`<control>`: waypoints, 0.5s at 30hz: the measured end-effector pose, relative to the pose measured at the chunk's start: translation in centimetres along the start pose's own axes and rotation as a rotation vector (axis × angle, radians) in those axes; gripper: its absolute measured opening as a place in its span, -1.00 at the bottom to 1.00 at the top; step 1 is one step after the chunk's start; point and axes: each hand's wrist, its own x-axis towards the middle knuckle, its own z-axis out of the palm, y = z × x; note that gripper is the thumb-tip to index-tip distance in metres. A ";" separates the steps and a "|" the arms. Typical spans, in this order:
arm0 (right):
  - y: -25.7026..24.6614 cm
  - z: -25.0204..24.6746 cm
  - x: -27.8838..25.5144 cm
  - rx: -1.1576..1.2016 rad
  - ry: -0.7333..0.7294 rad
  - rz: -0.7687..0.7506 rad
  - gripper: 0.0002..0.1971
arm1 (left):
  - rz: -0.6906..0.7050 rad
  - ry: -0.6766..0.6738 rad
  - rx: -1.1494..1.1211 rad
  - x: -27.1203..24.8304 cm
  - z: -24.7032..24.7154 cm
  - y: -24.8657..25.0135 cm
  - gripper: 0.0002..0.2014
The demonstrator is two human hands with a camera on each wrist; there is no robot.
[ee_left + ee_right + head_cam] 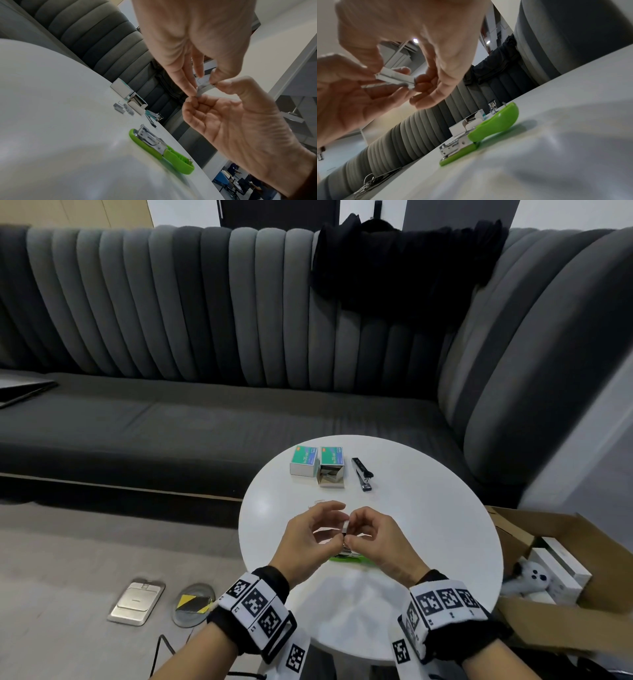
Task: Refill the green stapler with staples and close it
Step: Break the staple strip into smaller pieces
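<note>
Both hands hover above the round white table [428,542] and pinch one silver staple strip [346,527] between them. My left hand [340,525] holds it by thumb and fingertips [194,89]. My right hand [351,527] pinches its other end [395,78]. The green stapler [346,558] lies on the table right under the hands, apart from them. In the left wrist view the stapler [154,146] is hinged open, its metal magazine showing and its green cover swung back. The right wrist view shows the stapler [488,129] from the side.
Farther back on the table stand a closed staple box [303,461], an open staple box [331,470] and a black stapler [362,474]. Loose staple pieces [123,108] lie near the open box. A grey sofa [205,422] stands behind, a cardboard box [548,542] at the right.
</note>
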 end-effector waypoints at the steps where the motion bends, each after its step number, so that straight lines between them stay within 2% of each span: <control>1: 0.0 0.0 0.0 -0.017 0.008 -0.008 -0.86 | 0.002 -0.001 0.001 0.0 0.0 0.0 -0.60; 7: -0.2 0.3 0.3 -0.035 0.073 -0.027 -0.74 | 0.008 0.061 0.007 0.3 -0.2 -0.4 -0.63; 11: -0.5 0.4 0.3 0.152 0.004 0.045 -0.85 | -0.005 0.083 -0.009 0.3 -0.6 -0.9 -0.63; 15: -0.5 0.1 0.5 0.200 -0.005 0.050 -0.88 | -0.009 0.079 -0.038 0.3 -0.8 -0.9 -0.61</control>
